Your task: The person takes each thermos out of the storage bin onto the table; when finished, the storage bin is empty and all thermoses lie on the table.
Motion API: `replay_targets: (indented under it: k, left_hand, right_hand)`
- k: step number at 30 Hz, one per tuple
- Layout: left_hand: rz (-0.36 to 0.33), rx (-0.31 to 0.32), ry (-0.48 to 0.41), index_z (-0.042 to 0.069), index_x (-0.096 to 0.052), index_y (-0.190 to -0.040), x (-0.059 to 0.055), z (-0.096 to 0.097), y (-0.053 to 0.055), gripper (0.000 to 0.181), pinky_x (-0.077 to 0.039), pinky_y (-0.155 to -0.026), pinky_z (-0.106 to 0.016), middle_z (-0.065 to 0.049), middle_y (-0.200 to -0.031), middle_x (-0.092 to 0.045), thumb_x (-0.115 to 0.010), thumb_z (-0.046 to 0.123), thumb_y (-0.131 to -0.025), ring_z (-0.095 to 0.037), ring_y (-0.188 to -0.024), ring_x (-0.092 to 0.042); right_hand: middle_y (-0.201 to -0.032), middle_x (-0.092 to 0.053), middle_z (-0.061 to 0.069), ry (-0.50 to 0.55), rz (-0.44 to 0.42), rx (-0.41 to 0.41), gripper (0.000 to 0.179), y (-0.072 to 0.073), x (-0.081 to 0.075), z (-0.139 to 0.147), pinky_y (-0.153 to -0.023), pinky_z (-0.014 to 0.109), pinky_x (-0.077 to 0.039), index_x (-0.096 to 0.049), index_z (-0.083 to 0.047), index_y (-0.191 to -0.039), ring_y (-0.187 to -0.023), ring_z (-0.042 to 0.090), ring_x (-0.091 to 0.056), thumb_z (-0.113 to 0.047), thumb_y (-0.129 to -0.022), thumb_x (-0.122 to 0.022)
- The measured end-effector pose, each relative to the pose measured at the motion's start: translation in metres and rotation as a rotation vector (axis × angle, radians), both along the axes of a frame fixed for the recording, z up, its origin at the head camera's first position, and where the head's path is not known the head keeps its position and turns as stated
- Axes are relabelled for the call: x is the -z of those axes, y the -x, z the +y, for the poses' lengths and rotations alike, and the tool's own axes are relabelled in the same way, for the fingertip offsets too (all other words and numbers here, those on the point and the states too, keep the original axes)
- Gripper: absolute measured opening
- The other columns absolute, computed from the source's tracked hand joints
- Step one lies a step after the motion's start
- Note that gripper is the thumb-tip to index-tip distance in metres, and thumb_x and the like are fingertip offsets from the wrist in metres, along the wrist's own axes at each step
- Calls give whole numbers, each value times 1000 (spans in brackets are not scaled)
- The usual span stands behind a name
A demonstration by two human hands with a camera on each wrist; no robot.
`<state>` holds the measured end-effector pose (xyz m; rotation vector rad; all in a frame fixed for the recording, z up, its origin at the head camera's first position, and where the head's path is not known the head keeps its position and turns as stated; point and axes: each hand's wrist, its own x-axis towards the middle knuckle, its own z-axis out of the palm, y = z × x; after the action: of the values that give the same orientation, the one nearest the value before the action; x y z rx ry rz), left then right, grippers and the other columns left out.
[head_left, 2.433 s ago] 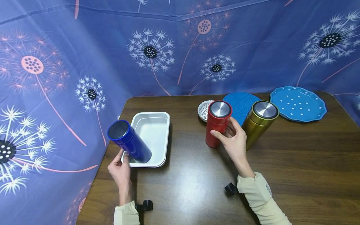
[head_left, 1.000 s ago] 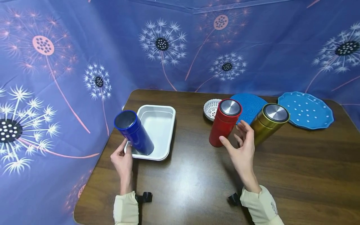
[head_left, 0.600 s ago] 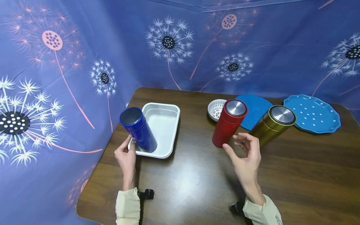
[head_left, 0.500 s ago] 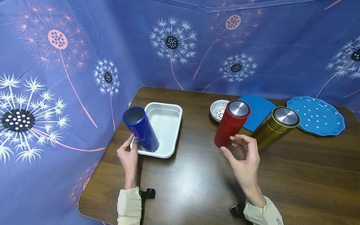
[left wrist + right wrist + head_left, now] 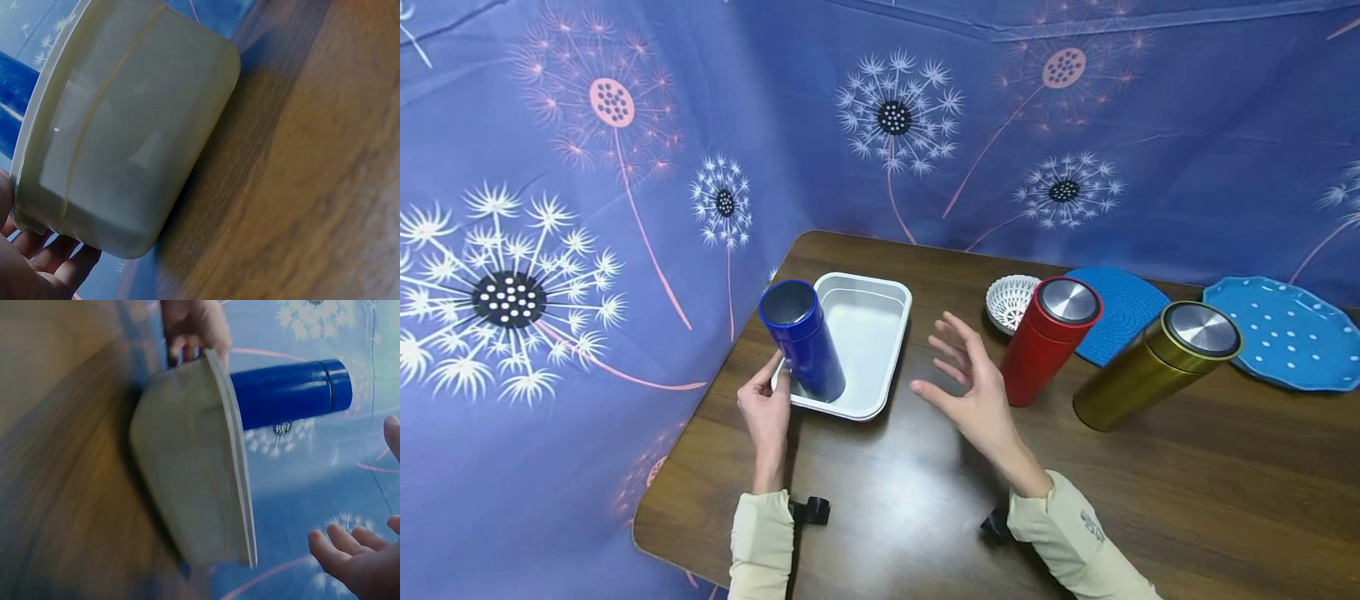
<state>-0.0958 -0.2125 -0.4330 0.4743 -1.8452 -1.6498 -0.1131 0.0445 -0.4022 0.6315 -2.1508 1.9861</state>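
Left edge of the counter (image 5: 1187, 508) runs slantwise close by the tray (image 5: 868, 333), leaving only a narrow strip of wood on that side; far edge backs onto patterned cloth (image 5: 775, 67). Tray sits flat, rim up, with the blue bottle (image 5: 814, 357) upright inside, in the near left corner; bare floor of the tray beyond and to the right of it. A gap of wood lies between the tray's right rim and the red bottle (image 5: 1045, 350); wider wood toward the sleeves. Gold bottle (image 5: 1138, 379) stands right of the red, apart from it. Behind: bowl (image 5: 1007, 302), mat (image 5: 1116, 308), then spotted plate (image 5: 1292, 342) at far right. Left hand (image 5: 765, 408) pinches the tray's near left corner, fingers curled under the lip. Right hand (image 5: 973, 392) hangs over the gap, grasping nothing, fingers spread and slightly bent, thumb apart, pointing toward the tray but short of its rim.
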Motion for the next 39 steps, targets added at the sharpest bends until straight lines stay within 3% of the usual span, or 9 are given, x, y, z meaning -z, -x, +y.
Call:
replay_targets:
  k: [1,8,16,19,23,27,32,39]
  left_hand:
    - [3,7,-1,-10,-68,-110,1,1,1,34,-49,-70,-10,-27,-110,-65,-53,-17,-80,-2,-83,-61]
    - [15,39,4,-11,-68,-110,6,6,4,33,-46,-64,-10,-27,-107,-67,-54,-17,-81,-6,-77,-59]
    - [10,32,28,-10,-69,-109,5,8,3,33,-46,-63,-10,-27,-106,-68,-55,-17,-81,-16,-78,-60]
    - [12,24,39,-10,-69,-109,4,8,2,31,-46,-62,-10,-27,-105,-68,-56,-17,-81,-18,-79,-61]
    - [7,15,56,-9,-70,-109,4,8,2,31,-42,-58,-10,-26,-105,-68,-57,-16,-81,-11,-72,-57]
    - [-1,1,76,-8,-70,-109,3,6,1,31,-38,-53,-10,-25,-105,-69,-58,-16,-82,-5,-64,-52]
    - [-10,-16,82,-7,-71,-109,2,3,1,31,-36,-53,-11,-25,-103,-70,-58,-15,-82,-6,-62,-49]
    - [-8,-20,78,-7,-70,-109,0,0,0,32,-42,-59,-10,-24,-106,-69,-57,-15,-82,-10,-71,-55]
  right_hand:
    - [-143,-49,7,18,-20,-16,89,4,-2,-5,-98,35,-48,-37,-19,-149,-126,23,-54,4,-75,-80]
    - [-147,-45,5,77,-88,-96,91,25,-16,-45,-103,40,-44,-33,-27,-152,-130,22,-50,-3,-78,-80]
    - [-155,-37,5,-29,-159,-156,101,37,-8,-89,-109,48,-35,-24,-24,-156,-139,25,-38,-13,-76,-84]
    - [-156,-35,8,-61,-140,-155,102,41,-5,-103,-113,45,-31,-24,-19,-156,-141,26,-35,-13,-74,-85]
    - [-156,-35,10,-77,-111,-139,100,44,-3,-116,-115,36,-28,-27,-11,-155,-141,23,-35,-12,-74,-85]
    - [-151,-44,8,-79,-118,-139,91,46,-4,-125,-113,37,-31,-36,-10,-151,-138,23,-41,-13,-74,-85]
    - [-130,-63,11,-46,-145,-152,70,47,-5,-132,-105,40,-42,-55,-8,-137,-122,25,-56,-13,-74,-85]
    - [-121,-66,12,-26,-132,-145,66,46,-7,-137,-100,38,-46,-59,-6,-132,-115,21,-59,-11,-71,-86]
